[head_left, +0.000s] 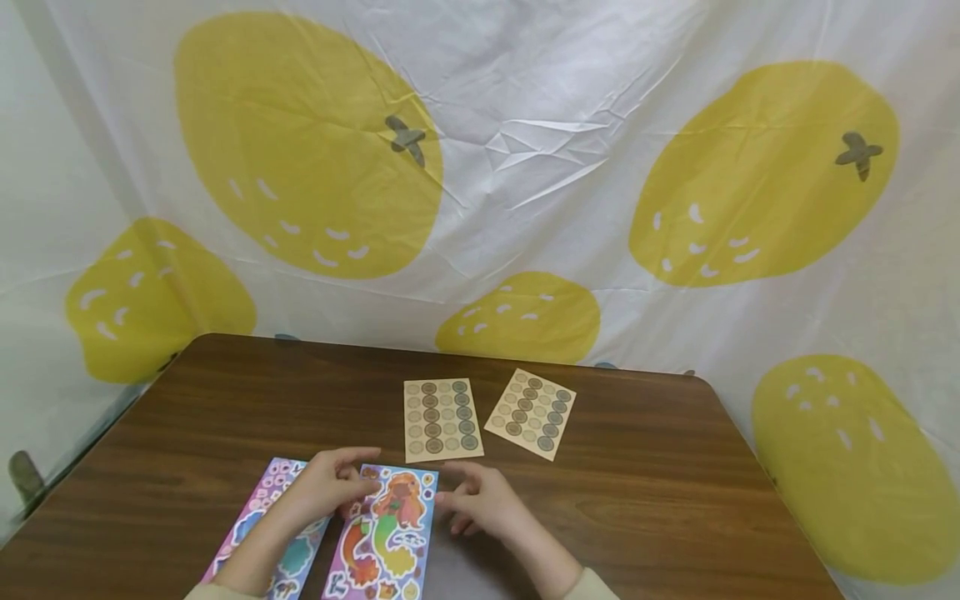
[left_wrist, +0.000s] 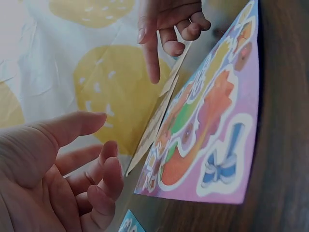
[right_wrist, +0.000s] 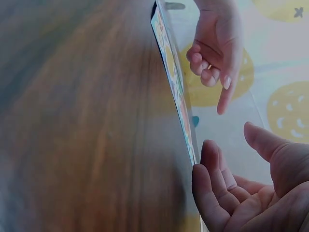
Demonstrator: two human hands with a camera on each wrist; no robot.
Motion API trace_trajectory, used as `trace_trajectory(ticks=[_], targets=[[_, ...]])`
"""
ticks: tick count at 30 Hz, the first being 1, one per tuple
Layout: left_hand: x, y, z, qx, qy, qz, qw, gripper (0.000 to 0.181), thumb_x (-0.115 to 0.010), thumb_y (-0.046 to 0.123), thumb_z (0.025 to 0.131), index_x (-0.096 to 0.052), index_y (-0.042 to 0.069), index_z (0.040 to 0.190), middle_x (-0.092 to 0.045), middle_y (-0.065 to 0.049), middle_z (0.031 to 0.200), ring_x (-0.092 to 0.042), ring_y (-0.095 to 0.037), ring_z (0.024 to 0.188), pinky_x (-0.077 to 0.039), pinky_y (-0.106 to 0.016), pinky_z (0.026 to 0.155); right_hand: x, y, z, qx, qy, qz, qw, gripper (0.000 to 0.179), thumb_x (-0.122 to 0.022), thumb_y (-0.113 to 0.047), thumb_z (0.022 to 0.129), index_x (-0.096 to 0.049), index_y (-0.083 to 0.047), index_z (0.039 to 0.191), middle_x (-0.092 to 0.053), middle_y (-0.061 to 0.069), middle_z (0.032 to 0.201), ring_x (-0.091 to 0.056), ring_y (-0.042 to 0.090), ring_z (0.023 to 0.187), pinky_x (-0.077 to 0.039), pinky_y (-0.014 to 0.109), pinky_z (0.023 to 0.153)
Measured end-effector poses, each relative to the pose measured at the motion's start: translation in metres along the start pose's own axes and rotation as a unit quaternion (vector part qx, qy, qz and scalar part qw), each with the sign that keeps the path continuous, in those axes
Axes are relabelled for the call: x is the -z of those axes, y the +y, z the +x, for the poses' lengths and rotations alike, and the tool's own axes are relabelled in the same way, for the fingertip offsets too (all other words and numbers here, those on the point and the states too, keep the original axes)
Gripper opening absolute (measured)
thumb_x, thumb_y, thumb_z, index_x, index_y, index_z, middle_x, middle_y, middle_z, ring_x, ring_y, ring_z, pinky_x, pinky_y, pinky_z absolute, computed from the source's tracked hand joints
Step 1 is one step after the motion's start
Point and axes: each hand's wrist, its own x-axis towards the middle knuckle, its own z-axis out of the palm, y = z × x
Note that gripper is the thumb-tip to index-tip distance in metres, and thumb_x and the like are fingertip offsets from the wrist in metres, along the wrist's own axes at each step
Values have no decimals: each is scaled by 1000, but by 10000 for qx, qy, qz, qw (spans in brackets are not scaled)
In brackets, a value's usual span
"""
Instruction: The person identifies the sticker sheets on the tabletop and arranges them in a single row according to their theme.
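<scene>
Brown wood-look table [head_left: 660,492], with the mermaid sticker sheet [head_left: 386,525] near you, left of the middle.
Far left, a purple-and-blue sticker sheet [head_left: 300,554] shows from under your left arm [head_left: 258,537], so best keep that arm up and don't bump it. Your left hand [head_left: 330,485] is loose, thumb and fingers apart, pinching nothing; its thumb is over the mermaid sticker sheet's top left part, but you can't tell if they touch. Hold that sheet softly by its sides so it won't bend. Just past its top lies a tan sheet of round stickers [head_left: 444,421]; mind your fingertips there. Your right hand [head_left: 480,500] is loose and spread too, by the right edge. Beyond, a tilted tan sheet [head_left: 531,414] is best left alone.
</scene>
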Motion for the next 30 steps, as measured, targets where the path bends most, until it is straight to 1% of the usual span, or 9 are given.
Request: trace_trajectory(ticks=[8, 11, 14, 17, 19, 21, 25, 28, 30], targets=[[0, 6, 5, -13, 277, 19, 9996, 55, -72, 16, 84, -53, -4, 132, -61, -10, 69, -50, -16, 51, -35, -19, 41, 7, -5, 2, 103, 149, 109, 9998, 57, -70, -15, 87, -47, 6, 135, -68, 14, 83, -64, 22, 57, -54, 35, 51], [-1, 8, 7, 55, 362, 9, 9993, 55, -72, 17, 84, -53, -2, 132, -62, -11, 71, -50, -17, 53, -39, -22, 42, 10, -7, 2, 175, 215, 143, 9995, 57, -70, -14, 87, -46, 8, 135, -68, 15, 85, -65, 25, 59, -54, 36, 53], [-2, 11, 9, 67, 518, -9, 9986, 54, -72, 17, 84, -54, -2, 132, -63, -11, 72, -53, -20, 56, -44, -25, 44, 11, -14, 0, 260, 315, 117, 9991, 56, -69, -12, 88, -46, 11, 134, -68, 16, 85, -65, 30, 62, -55, 41, 56], [-3, 15, 11, 54, 670, -49, 9977, 54, -73, 16, 84, -54, -2, 131, -63, -11, 74, -55, -23, 59, -45, -27, 47, 14, -15, 2, 307, 421, 137, 9986, 57, -70, -12, 87, -46, 12, 133, -67, 16, 85, -66, 30, 64, -55, 41, 58], [-3, 18, 13, 51, 758, -78, 9971, 53, -72, 15, 84, -54, -2, 131, -64, -11, 76, -57, -24, 60, -45, -27, 49, 17, -14, 4, 332, 461, 189, 9982, 57, -69, -12, 87, -45, 12, 133, -68, 17, 87, -66, 26, 64, -56, 39, 59], [-4, 19, 16, 46, 821, -119, 9965, 52, -72, 14, 85, -54, -2, 131, -64, -12, 78, -59, -26, 63, -47, -29, 53, 20, -11, 8, 365, 506, 236, 9978, 57, -70, -13, 87, -46, 12, 133, -68, 18, 89, -66, 23, 65, -56, 37, 60], [-5, 22, 20, 32, 909, -267, 9955, 51, -70, 12, 86, -53, -3, 132, -65, -14, 82, -62, -31, 68, -52, -36, 64, 24, -13, 11, 400, 643, 239, 9968, 55, -69, -14, 88, -48, 10, 132, -68, 16, 92, -66, 24, 69, -56, 38, 65], [-6, 24, 23, -12, 968, -323, 9948, 51, -69, 13, 87, -52, -3, 132, -64, -11, 84, -62, -30, 73, -52, -40, 72, 26, -15, 12, 404, 762, 184, 9961, 54, -69, -16, 88, -49, 10, 132, -68, 13, 93, -66, 25, 73, -56, 39, 68], [-6, 25, 25, -26, 1025, -321, 9942, 51, -69, 14, 87, -52, -3, 132, -65, -8, 85, -62, -28, 77, -52, -40, 75, 28, -15, 14, 397, 811, 169, 9958, 53, -68, -16, 89, -49, 9, 132, -68, 14, 94, -66, 26, 74, -56, 38, 69]])
